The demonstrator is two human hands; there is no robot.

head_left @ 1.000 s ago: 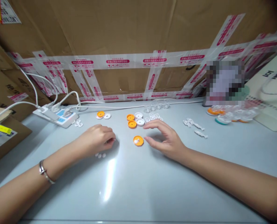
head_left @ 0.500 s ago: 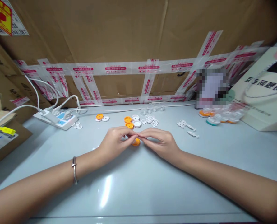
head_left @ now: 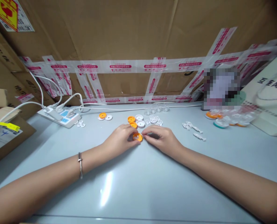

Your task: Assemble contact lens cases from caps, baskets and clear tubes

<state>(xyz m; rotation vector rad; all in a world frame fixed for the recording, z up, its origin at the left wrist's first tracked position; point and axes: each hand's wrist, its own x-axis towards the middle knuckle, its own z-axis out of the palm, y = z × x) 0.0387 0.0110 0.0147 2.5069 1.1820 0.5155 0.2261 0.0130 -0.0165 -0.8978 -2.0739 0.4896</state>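
Thumb and fingers of my left hand (head_left: 120, 137) are closed on the left edge of a small orange round cap (head_left: 137, 140), which rests on or just above the table. Something pale sits inside the cap. At the cap's right edge, my right hand (head_left: 163, 137) is pinched; a tiny whitish bit seems to be at its fingertips, too small to name. Just behind lie two more orange caps (head_left: 131, 119) and two white caps (head_left: 140, 124). Right of these are several flat white cut-out pieces (head_left: 155, 120) and transparent domes (head_left: 157, 109).
A power strip (head_left: 59, 116) with white cables stands at left, near small white parts (head_left: 81, 123). One orange and one white cap (head_left: 108, 117) lie behind. White strips (head_left: 199, 137) and domed capsules (head_left: 221, 123) are at right, by a paper bag (head_left: 266, 105). A large carton (head_left: 129, 31) backs the table.
My hands, whose fingertips met above the orange cap, have come slightly apart. My left hand has lowered onto the cap, and my right fingers are at its right edge. The view has shifted slightly.
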